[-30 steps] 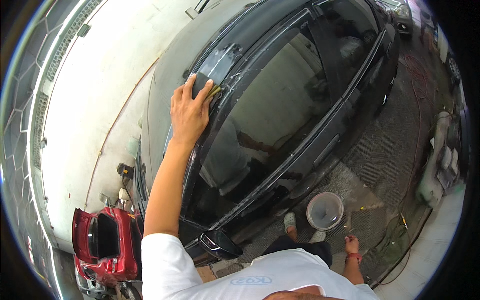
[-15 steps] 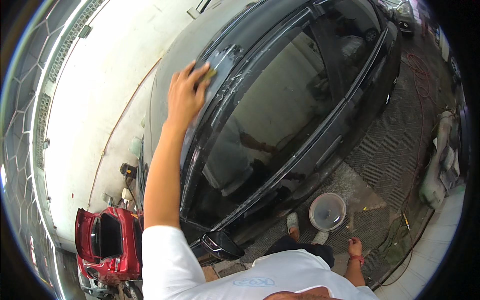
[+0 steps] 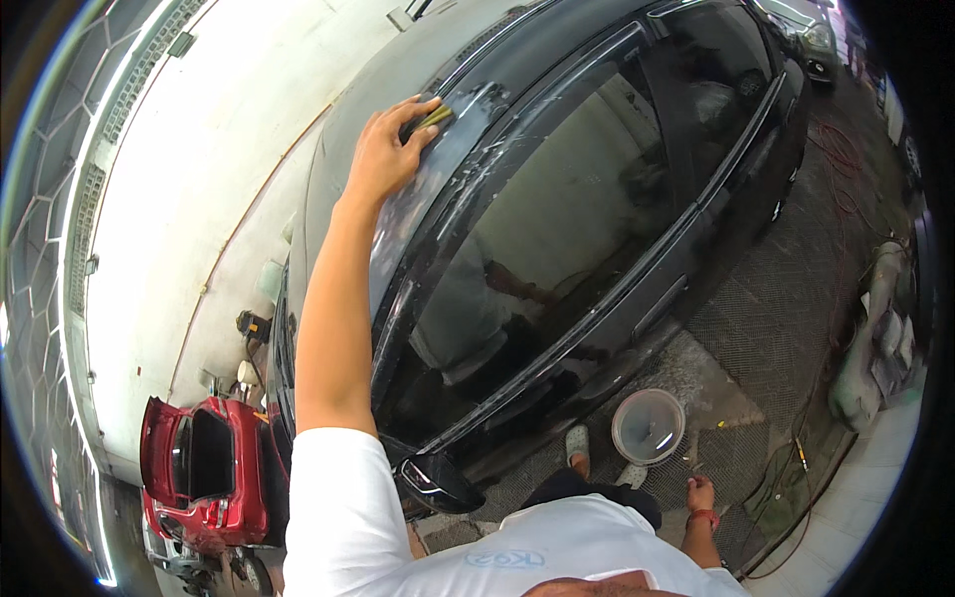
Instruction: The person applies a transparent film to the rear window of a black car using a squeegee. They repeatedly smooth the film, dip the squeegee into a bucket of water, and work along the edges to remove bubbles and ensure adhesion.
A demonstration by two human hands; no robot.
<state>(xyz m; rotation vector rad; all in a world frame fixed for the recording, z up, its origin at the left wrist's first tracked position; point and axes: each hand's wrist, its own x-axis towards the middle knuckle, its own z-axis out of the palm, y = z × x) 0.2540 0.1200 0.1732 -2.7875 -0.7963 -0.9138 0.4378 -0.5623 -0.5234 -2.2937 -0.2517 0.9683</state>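
My left hand [image 3: 386, 159] reaches over the black car [image 3: 637, 328] to its roof edge above the side window. Its fingers and thumb grip a thin olive-yellow pad [image 3: 434, 117], held against the roof. Around the pad the paint [image 3: 463, 124] looks dull grey and wet, with whitish smears running along the roof edge. Low on the right, my right hand [image 3: 700, 494], with a red band at its wrist, hangs beside a round clear bucket [image 3: 648, 426]. Its fingers are curled; anything they hold is too small to name.
The car's side mirror [image 3: 438, 484] juts out close to my body. A red car [image 3: 214, 468] with its rear hatch raised stands at the left. Red hose [image 3: 838, 149] lies on the floor at the far right, near a loose grey car part [image 3: 870, 348].
My left hand has moved slightly right and up along the roof, and more of the pad shows. The right hand stays low beside the bucket. The view has shifted a little.
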